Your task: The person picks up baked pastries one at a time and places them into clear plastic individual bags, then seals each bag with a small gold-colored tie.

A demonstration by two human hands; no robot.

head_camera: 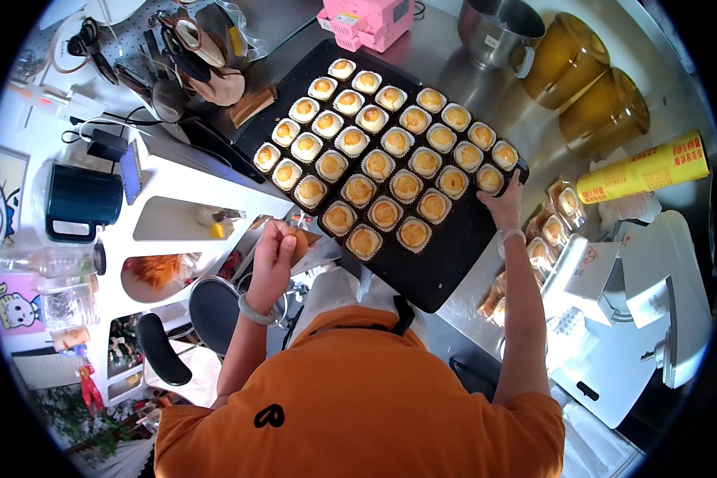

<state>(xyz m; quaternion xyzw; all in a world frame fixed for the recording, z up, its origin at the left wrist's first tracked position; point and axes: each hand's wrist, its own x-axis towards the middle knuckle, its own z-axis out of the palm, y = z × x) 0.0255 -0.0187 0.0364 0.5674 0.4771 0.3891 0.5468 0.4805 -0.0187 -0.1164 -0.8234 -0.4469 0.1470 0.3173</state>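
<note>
My left hand (275, 248) is closed around a folded brown piece (300, 246), perhaps cloth or leather, near the left corner of a black baking tray (436, 269). Filling much of this tray are rows of round golden-topped pastries (406, 186) in white paper cups. At its right edge is my right hand (503, 203), thumb over the tray and a finger along the rim, beside the end pastry (490, 179). The undersides of those fingers are hidden. A second black tray (260, 128) with more pastries adjoins on the left.
Behind the trays stand a pink machine (367, 23), a steel pot (499, 33) and amber containers (603, 101). A yellow film roll (642, 167), wrapped pastries (554, 230) and a white appliance (663, 287) are on the right. Left are a white shelf (173, 221) and a black stool (215, 313).
</note>
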